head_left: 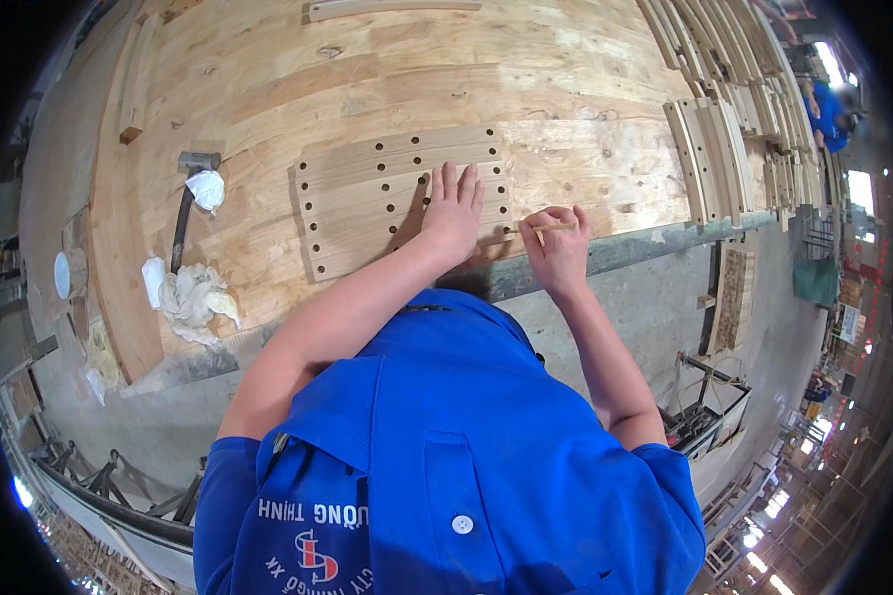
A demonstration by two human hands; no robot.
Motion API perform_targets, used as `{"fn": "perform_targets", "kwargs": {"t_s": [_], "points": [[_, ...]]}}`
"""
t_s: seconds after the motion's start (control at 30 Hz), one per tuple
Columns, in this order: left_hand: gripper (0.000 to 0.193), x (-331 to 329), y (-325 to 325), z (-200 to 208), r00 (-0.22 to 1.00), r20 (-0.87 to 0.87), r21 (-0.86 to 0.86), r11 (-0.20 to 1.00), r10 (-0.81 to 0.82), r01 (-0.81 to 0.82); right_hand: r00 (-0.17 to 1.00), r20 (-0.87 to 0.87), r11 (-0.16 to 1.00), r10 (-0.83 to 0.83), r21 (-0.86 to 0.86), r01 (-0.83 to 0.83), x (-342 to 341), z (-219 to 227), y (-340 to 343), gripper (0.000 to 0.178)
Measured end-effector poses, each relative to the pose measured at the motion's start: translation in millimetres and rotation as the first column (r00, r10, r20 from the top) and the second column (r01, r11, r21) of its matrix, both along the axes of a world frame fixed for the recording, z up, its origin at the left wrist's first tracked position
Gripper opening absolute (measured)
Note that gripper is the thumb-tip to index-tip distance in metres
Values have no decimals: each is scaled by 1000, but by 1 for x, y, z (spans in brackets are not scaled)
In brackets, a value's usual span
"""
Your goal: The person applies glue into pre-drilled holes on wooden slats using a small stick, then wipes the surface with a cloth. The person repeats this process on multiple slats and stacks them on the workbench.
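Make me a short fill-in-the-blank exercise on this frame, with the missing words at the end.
1. Of the left hand and the right hand, only the ____ one holds a thin stick.
2. The holes in the drilled boards are ____ in shape.
3. The hammer lies to the ____ of the drilled boards.
4. The shirt's colour is ____.

Missing words: right; round; left; blue.

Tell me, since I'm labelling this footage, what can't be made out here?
All in the head view:
- Drilled wood: partly hidden under the left hand and forearm, so its holes can't all be counted.
- Thin stick in the right hand: its tip is too small to tell whether it touches the wood.
- Wood strip: cut off by the top edge.
- Co-worker, far right: too small and blurred to see what they handle.
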State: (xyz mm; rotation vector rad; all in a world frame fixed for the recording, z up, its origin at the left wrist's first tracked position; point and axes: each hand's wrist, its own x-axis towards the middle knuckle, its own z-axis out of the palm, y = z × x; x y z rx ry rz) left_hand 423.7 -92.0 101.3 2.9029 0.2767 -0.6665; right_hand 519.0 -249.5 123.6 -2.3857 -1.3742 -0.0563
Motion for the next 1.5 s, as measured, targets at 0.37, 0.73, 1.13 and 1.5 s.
{"fn": "perform_targets", "kwargs": {"t_s": [0.37,0.73,1.13,1.5], "points": [[87,0,-3,-12,999,44,-9,1000,21,-21,995,-32,993,98,-61,-100,7,21,-12,8],[46,-53,20,42,812,-366,-928,-248,456,-279,901,44,889,431,149,-432,-1,37,60,40],[20,-162,60,24,244,-254,-954,-202,936,-221,587,6,568,810,242,-786,-87,15,200,50],[35,-290,193,-12,128,174,-166,157,976,-974,681,-333,756,652,216,-618,-74,-12,158,56]]}}
